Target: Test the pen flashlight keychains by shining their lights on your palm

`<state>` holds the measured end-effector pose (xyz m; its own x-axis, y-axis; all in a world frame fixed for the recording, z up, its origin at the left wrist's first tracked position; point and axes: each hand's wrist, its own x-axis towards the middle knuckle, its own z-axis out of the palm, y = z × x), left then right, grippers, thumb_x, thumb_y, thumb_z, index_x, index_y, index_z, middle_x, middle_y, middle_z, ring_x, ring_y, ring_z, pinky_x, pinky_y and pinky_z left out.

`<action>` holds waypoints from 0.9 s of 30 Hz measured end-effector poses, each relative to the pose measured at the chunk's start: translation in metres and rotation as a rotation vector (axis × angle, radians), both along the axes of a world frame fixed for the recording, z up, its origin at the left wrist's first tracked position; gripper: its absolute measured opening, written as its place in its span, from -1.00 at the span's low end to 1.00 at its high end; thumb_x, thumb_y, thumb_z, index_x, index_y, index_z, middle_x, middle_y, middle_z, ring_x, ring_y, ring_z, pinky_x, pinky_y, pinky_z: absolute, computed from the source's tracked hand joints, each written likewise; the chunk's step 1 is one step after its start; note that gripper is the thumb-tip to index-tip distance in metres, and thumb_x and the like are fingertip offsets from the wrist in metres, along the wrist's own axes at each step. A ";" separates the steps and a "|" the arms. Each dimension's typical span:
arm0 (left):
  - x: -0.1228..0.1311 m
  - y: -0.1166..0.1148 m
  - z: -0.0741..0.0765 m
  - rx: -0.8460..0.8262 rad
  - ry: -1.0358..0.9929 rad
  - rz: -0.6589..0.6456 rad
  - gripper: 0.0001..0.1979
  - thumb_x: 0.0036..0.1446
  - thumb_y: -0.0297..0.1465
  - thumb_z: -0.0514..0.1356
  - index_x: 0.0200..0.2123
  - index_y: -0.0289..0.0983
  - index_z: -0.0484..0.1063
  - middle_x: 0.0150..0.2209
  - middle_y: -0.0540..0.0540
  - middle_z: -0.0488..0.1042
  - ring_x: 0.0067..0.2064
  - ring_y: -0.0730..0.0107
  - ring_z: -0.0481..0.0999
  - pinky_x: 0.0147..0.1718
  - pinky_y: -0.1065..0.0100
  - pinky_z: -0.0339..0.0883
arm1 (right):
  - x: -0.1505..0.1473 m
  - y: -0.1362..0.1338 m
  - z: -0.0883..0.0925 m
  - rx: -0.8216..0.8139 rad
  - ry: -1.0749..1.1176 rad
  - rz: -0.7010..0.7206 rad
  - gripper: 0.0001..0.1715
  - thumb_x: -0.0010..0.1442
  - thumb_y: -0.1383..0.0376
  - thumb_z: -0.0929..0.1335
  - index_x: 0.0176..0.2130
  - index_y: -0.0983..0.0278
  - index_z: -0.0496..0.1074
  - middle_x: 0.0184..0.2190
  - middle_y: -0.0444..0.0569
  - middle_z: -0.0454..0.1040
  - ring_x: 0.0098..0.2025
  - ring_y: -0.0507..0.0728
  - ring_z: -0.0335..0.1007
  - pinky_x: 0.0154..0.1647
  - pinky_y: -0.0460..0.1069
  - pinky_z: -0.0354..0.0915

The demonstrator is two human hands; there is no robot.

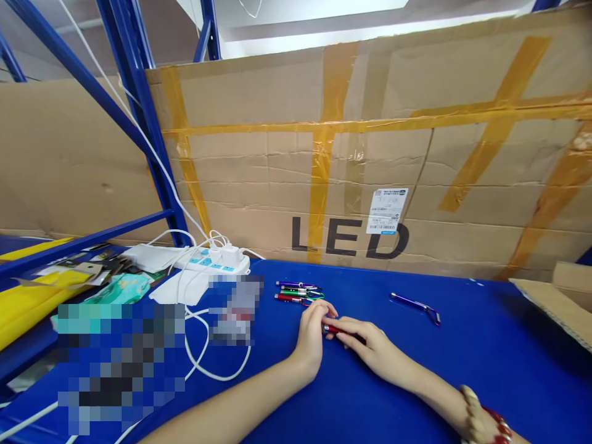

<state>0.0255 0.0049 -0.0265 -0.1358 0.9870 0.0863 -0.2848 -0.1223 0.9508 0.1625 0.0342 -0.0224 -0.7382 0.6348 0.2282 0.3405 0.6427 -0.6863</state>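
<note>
A slim red pen-shaped keychain light (332, 329) with a silver end lies between my hands, just above or on the blue tabletop. My right hand (370, 345) pinches it between thumb and fingers. At its left end, my left hand (311, 338) curls its fingers around it; part of the grip is hidden. Just beyond my left hand lies a row of similar lights with clips: a purple one (296, 285), a green one (293, 292) and a red one (289, 298) are among them. A single purple-blue light (411, 301) with a clip rests to the right.
A white power strip (198, 261) with plugs and looping white cables (217, 377) occupies the left. Blurred items and yellow packaging (41, 302) are there too. A tall cardboard box (259, 185) marked LED walls off the back. An open carton (555, 308) stands at right.
</note>
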 end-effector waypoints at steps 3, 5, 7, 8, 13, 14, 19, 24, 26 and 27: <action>0.000 0.000 0.000 -0.023 -0.030 -0.046 -0.79 -0.10 -0.26 -0.03 -0.59 -0.28 0.22 -0.58 0.04 0.17 -0.57 0.52 0.15 -0.63 0.49 0.01 | 0.000 -0.001 0.002 -0.079 0.033 0.044 -0.60 0.24 0.22 0.19 0.06 0.12 0.31 -0.15 -0.05 0.48 -0.14 0.12 0.39 -0.09 0.01 0.27; -0.001 0.000 0.001 -0.044 -0.007 -0.056 -0.78 -0.11 -0.25 -0.03 -0.59 -0.28 0.23 -0.58 0.04 0.18 -0.56 0.52 0.16 -0.64 0.50 0.00 | -0.001 -0.002 0.003 -0.112 0.060 0.058 -0.61 0.22 0.21 0.22 0.03 0.13 0.34 -0.15 -0.04 0.49 -0.12 0.14 0.39 -0.06 0.04 0.26; -0.001 0.000 0.001 -0.054 0.022 -0.056 -0.78 -0.11 -0.26 -0.03 -0.59 -0.29 0.24 -0.58 0.03 0.19 -0.55 0.51 0.17 -0.63 0.50 0.00 | -0.002 -0.003 0.004 -0.136 0.086 0.055 -0.62 0.19 0.18 0.25 -0.01 0.14 0.38 -0.16 -0.04 0.50 -0.12 0.16 0.39 -0.06 0.05 0.25; -0.002 0.001 0.001 -0.050 0.036 -0.052 -0.78 -0.11 -0.27 -0.03 -0.60 -0.29 0.25 -0.58 0.02 0.20 -0.54 0.50 0.18 -0.62 0.49 0.01 | -0.003 -0.004 0.003 -0.150 0.093 0.046 -0.63 0.17 0.17 0.26 -0.03 0.16 0.41 -0.18 -0.03 0.51 -0.15 0.17 0.40 -0.08 0.05 0.26; -0.001 0.002 0.000 -0.039 0.041 -0.046 -0.78 -0.10 -0.28 -0.03 -0.61 -0.29 0.25 -0.59 0.02 0.21 -0.55 0.50 0.17 -0.62 0.48 0.03 | -0.006 -0.004 -0.002 -0.253 0.091 -0.013 -0.55 0.14 0.11 0.27 -0.03 0.25 0.41 -0.33 -0.03 0.55 -0.54 0.02 0.34 -0.47 -0.08 0.30; -0.001 0.002 0.000 -0.045 0.030 -0.049 -0.78 -0.10 -0.28 -0.03 -0.60 -0.29 0.25 -0.60 0.03 0.20 -0.57 0.51 0.16 -0.64 0.48 0.01 | -0.006 -0.005 -0.002 -0.269 0.091 -0.024 -0.54 0.15 0.10 0.27 -0.02 0.25 0.40 -0.33 -0.03 0.55 -0.61 -0.02 0.28 -0.54 -0.10 0.26; 0.000 -0.001 0.004 -0.056 -0.001 -0.071 -0.76 -0.09 -0.24 -0.04 -0.60 -0.27 0.22 -0.63 0.05 0.17 -0.63 0.51 0.16 -0.68 0.47 -0.04 | -0.008 -0.008 0.002 -0.245 0.110 -0.038 -0.53 0.18 0.04 0.22 -0.09 0.28 0.44 -0.42 -0.07 0.53 -0.64 -0.06 0.18 -0.62 -0.14 0.13; -0.001 0.000 0.004 -0.048 0.042 -0.005 -0.77 -0.10 -0.26 -0.03 -0.60 -0.29 0.27 -0.63 0.05 0.20 -0.55 0.51 0.21 -0.54 0.46 0.07 | -0.010 -0.010 0.005 -0.230 0.163 -0.052 -0.40 0.22 0.00 0.14 -0.55 0.32 0.43 -0.68 -0.12 0.39 -0.62 -0.04 0.14 -0.60 -0.15 0.09; -0.001 0.001 0.002 -0.057 0.026 -0.020 -0.77 -0.11 -0.26 -0.02 -0.58 -0.29 0.28 -0.61 0.05 0.22 -0.58 0.53 0.20 -0.56 0.46 0.05 | -0.010 -0.010 0.005 -0.288 0.184 -0.086 -0.39 0.22 -0.02 0.12 -0.55 0.32 0.40 -0.72 -0.16 0.32 -0.70 -0.07 0.01 -0.68 -0.15 0.00; -0.001 0.002 0.002 -0.062 0.016 -0.031 -0.78 -0.12 -0.26 -0.01 -0.57 -0.29 0.27 -0.62 0.06 0.22 -0.60 0.54 0.18 -0.59 0.47 0.03 | -0.010 -0.009 0.005 -0.305 0.202 -0.095 -0.40 0.21 -0.02 0.12 -0.52 0.32 0.41 -0.72 -0.17 0.30 -0.72 -0.08 -0.02 -0.70 -0.15 -0.04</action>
